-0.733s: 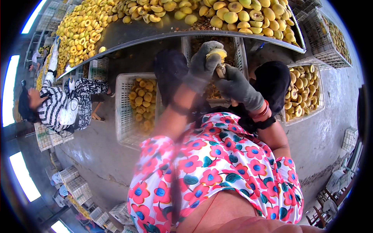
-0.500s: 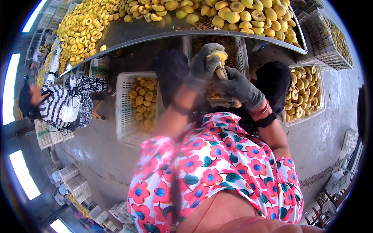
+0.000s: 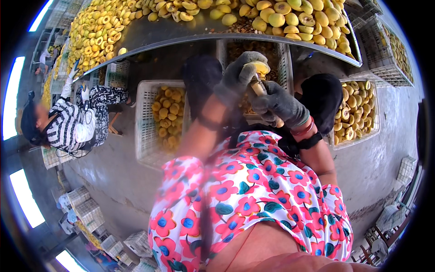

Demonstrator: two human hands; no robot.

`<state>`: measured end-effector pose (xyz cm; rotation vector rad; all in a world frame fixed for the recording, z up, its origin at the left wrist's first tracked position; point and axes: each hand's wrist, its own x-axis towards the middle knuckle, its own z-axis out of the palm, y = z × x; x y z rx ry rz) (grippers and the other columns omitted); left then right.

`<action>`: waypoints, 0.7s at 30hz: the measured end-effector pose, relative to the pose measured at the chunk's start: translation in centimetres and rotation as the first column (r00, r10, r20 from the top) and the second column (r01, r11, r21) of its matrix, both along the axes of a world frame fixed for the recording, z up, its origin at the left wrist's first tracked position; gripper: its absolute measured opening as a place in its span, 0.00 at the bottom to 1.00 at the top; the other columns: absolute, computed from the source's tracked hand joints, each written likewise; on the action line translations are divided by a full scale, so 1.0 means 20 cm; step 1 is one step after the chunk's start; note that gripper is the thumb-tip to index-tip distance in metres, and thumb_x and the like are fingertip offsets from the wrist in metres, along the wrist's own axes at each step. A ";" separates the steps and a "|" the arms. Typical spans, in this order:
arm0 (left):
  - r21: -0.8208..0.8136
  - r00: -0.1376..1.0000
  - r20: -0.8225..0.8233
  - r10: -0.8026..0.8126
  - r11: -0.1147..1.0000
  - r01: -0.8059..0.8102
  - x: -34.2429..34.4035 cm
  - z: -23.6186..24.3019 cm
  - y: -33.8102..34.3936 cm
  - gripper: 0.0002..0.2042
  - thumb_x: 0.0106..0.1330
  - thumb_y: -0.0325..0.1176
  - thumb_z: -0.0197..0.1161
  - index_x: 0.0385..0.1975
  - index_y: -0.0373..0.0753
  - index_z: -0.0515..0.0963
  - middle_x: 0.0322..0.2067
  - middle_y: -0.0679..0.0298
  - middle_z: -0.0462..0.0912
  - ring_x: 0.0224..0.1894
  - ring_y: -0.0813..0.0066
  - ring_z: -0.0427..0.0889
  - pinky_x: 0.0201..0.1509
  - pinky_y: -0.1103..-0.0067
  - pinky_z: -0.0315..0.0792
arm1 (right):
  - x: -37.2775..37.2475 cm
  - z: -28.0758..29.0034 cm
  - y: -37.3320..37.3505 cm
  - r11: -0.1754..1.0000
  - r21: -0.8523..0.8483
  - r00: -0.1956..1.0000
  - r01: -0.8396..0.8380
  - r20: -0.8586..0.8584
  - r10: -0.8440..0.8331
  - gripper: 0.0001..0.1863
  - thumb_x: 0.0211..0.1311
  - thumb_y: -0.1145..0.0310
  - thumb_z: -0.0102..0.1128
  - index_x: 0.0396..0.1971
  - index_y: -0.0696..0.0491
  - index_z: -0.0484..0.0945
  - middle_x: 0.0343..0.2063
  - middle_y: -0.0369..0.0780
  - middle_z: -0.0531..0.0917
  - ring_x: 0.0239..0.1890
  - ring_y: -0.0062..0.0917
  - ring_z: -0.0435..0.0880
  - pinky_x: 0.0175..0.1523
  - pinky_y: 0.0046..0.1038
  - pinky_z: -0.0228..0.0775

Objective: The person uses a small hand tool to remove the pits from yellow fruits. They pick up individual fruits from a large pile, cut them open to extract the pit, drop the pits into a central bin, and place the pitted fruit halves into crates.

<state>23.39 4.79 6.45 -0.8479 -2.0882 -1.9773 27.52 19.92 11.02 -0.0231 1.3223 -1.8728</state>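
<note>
My left hand (image 3: 239,77), in a dark grey glove, is closed around a yellow peach half (image 3: 261,68). Wrapped round the light wooden handle of a pitting knife (image 3: 258,87) is my gloved right hand (image 3: 283,103). The tool's metal end meets the fruit where both hands come together; the glove and fruit hide its exact tip. Below the hands, between my knees, stands a crate (image 3: 285,68) holding dark peach scraps or pits.
Ahead runs a metal table (image 3: 181,34) heaped with peach halves and whole peaches. A white crate of peaches (image 3: 145,122) stands left, another (image 3: 355,113) right. At the left a person in striped clothing (image 3: 68,122) sits at the table. Stacked crates (image 3: 385,54) stand far right.
Both hands stay together on the fruit and tool, with a slight turn of the peach and knife. The seated person's arm at the left has shifted toward the table. The view has moved slightly.
</note>
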 end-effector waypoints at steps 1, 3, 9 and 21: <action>0.046 1.000 -0.029 0.006 0.999 -0.005 0.00 0.00 0.00 0.26 0.63 0.56 0.47 0.43 0.35 0.70 0.32 0.62 0.77 0.34 0.74 0.76 0.40 0.79 0.70 | 0.00 0.00 -0.01 0.999 0.026 1.000 -0.026 0.018 0.025 0.03 0.49 0.75 0.51 0.19 0.53 0.68 0.11 0.32 0.67 0.09 0.15 0.64 0.13 0.16 0.56; 0.110 0.999 0.053 0.008 0.994 -0.014 0.01 -0.01 0.01 0.26 0.63 0.57 0.47 0.43 0.35 0.70 0.32 0.62 0.77 0.34 0.75 0.76 0.40 0.79 0.70 | -0.01 -0.01 -0.02 0.998 0.064 0.999 -0.005 -0.048 0.008 0.02 0.48 0.75 0.51 0.20 0.54 0.69 0.12 0.33 0.68 0.09 0.15 0.64 0.13 0.16 0.56; 0.348 0.887 0.441 0.135 0.886 -0.307 -0.02 0.01 -0.09 0.26 0.63 0.58 0.45 0.38 0.36 0.70 0.28 0.59 0.78 0.26 0.74 0.77 0.30 0.82 0.71 | 0.01 -0.20 -0.07 0.989 0.146 0.891 -0.003 -0.449 0.069 0.02 0.53 0.73 0.53 0.26 0.54 0.72 0.14 0.31 0.71 0.10 0.12 0.67 0.14 0.16 0.56; -0.867 0.259 -0.369 0.893 -0.230 -0.443 0.10 0.00 -1.21 0.24 0.57 0.53 0.53 0.43 0.39 0.72 0.42 0.53 0.77 0.46 0.57 0.75 0.51 0.70 0.67 | 0.00 -0.41 -0.02 0.999 0.044 0.954 0.027 -0.300 -0.013 0.03 0.54 0.72 0.50 0.25 0.54 0.68 0.13 0.33 0.69 0.11 0.15 0.68 0.16 0.19 0.59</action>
